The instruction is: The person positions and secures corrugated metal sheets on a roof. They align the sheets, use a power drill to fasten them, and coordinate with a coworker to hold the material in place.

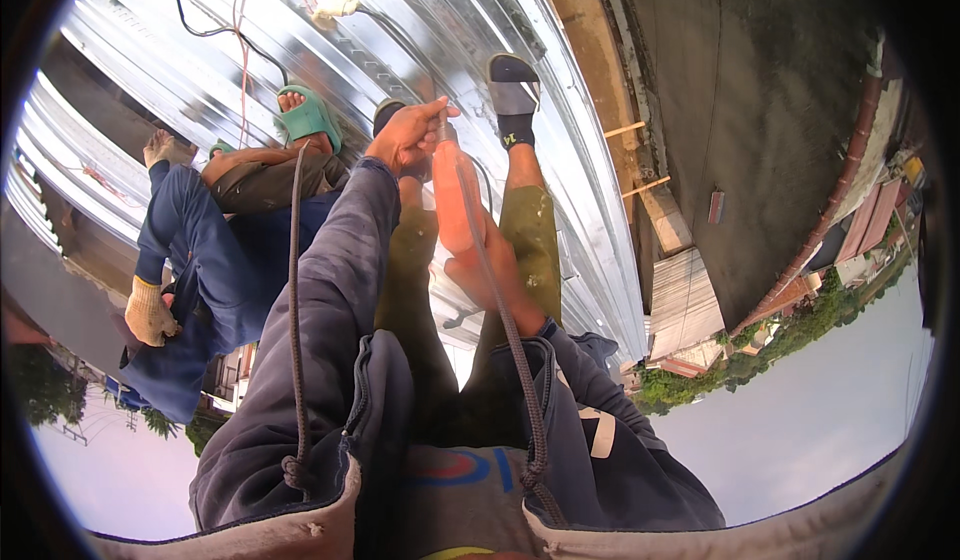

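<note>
My right hand (492, 275) wraps round the rear handle of an orange power drill (458, 200), held out in front of my body with its nose pointing away. At the grey nose, my left hand (405, 138) is closed with thumb and forefinger at the tip. Whether something small, such as a screw, sits between those fingers I cannot make out. A jacket drawstring (500, 305) hangs across the drill and partly hides my right hand. Below are ribbed metal roofing sheets (590, 250), on which my feet, in dark-and-grey slip-on sandals (515, 85), stand.
To my left a co-worker in dark blue clothes (215, 250) crouches close by, with green sandals (318, 120) and a knitted glove (150, 310). Cables (240, 30) and a pale bundle (335, 7) lie across the sheets ahead. The roof edge (625, 290) drops away at right.
</note>
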`<action>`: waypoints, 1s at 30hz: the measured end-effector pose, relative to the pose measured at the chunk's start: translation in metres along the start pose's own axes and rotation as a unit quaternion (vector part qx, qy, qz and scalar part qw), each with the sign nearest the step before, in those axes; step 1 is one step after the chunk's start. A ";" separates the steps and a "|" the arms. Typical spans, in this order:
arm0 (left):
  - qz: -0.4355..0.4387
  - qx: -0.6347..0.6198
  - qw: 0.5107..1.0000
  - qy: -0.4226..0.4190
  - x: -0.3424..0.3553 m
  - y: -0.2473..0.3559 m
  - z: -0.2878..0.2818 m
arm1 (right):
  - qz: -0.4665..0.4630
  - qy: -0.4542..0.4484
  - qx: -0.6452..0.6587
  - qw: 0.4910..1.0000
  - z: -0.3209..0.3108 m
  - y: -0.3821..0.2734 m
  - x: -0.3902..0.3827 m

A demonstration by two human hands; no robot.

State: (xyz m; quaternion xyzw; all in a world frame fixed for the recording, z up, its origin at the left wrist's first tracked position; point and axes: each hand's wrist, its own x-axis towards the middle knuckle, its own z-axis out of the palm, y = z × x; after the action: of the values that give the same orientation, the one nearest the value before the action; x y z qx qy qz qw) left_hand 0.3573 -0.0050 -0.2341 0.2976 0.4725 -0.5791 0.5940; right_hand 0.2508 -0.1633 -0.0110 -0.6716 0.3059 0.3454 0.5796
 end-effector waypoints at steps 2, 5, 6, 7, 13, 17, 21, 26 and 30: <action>0.009 -0.026 1.000 -0.010 0.007 -0.012 -0.007 | 0.044 -0.040 0.016 0.998 -0.010 0.011 0.002; 0.019 -0.051 0.998 -0.009 0.000 -0.024 -0.014 | 0.066 -0.063 0.077 0.993 -0.014 0.013 -0.003; 0.019 -0.060 0.998 0.003 -0.003 -0.024 -0.016 | 0.059 -0.063 0.069 0.994 -0.009 0.012 -0.005; 0.023 -0.068 0.997 0.014 -0.006 -0.023 -0.017 | 0.050 -0.065 0.060 0.995 -0.004 0.011 -0.006; 0.049 -0.059 0.997 -0.002 -0.010 -0.031 -0.051 | 0.028 -0.031 0.024 0.999 0.039 -0.007 -0.013; 0.057 -0.032 0.998 -0.008 -0.012 -0.029 -0.048 | 0.014 -0.007 -0.018 1.000 0.055 0.002 -0.011; 0.040 -0.066 0.997 -0.029 -0.004 -0.034 -0.047 | 0.009 0.020 -0.005 1.000 0.060 0.006 -0.010; 0.054 -0.066 0.995 -0.058 0.020 -0.046 -0.039 | 0.041 0.040 -0.012 0.998 0.057 0.013 -0.002; 0.073 -0.056 0.995 -0.032 0.048 -0.054 -0.028 | 0.056 0.018 -0.014 0.998 0.033 0.028 0.015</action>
State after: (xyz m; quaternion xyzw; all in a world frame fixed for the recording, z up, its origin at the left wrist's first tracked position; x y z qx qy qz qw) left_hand 0.2930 -0.0074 -0.2780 0.2787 0.4626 -0.5160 0.6649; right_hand 0.2332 -0.1344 -0.0420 -0.6676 0.3488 0.3695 0.5442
